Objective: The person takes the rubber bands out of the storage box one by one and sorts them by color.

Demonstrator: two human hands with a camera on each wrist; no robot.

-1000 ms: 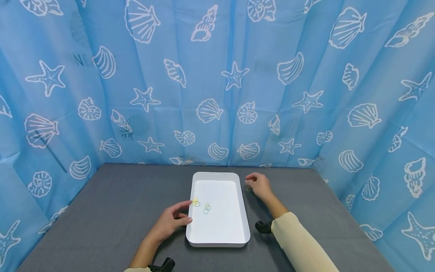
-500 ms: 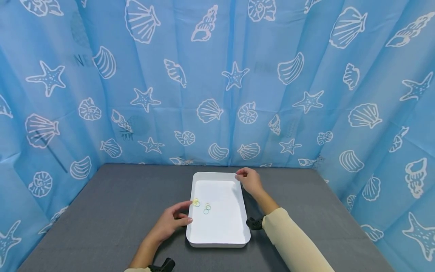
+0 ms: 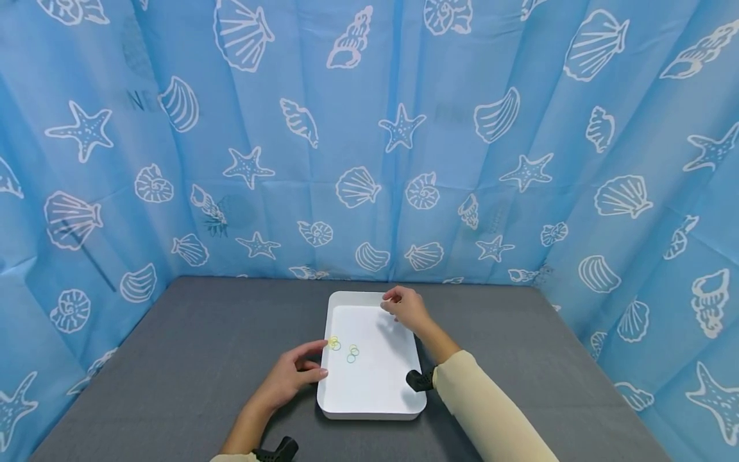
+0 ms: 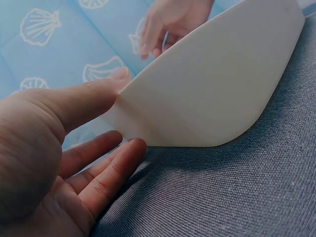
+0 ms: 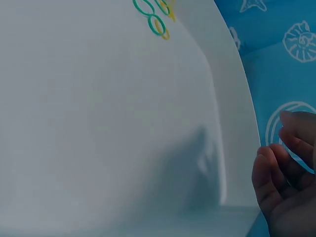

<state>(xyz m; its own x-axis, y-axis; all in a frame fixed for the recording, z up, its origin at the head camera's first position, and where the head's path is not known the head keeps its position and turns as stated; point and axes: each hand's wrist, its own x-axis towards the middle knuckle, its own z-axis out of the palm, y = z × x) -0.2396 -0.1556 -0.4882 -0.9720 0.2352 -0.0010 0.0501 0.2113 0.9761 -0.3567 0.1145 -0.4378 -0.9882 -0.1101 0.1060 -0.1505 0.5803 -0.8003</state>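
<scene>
A white rectangular tray (image 3: 375,385) lies on the grey table. My left hand (image 3: 291,378) rests at its left side with fingers fairly straight, fingertips touching the rim and outer wall (image 4: 212,94). My right hand (image 3: 408,311) hangs over the far right part of the tray, fingers bent. In the right wrist view the right-hand fingers (image 5: 269,182) show no thing between them, but their inner side is partly hidden. Inside the tray, small thin yellow rings (image 3: 333,342) sit by the left wall. Near them lie a few more rings, green among them (image 5: 157,24).
A blue curtain (image 3: 369,141) with white shell and starfish prints stands behind and beside the grey table (image 3: 190,359). The tray's raised rim surrounds its flat floor. A black wrist device (image 3: 420,380) sits on the right arm.
My right hand has moved left from a thin yellowish ring at the tray's right side to above its far right part. That ring is no longer visible. My left hand stays put.
</scene>
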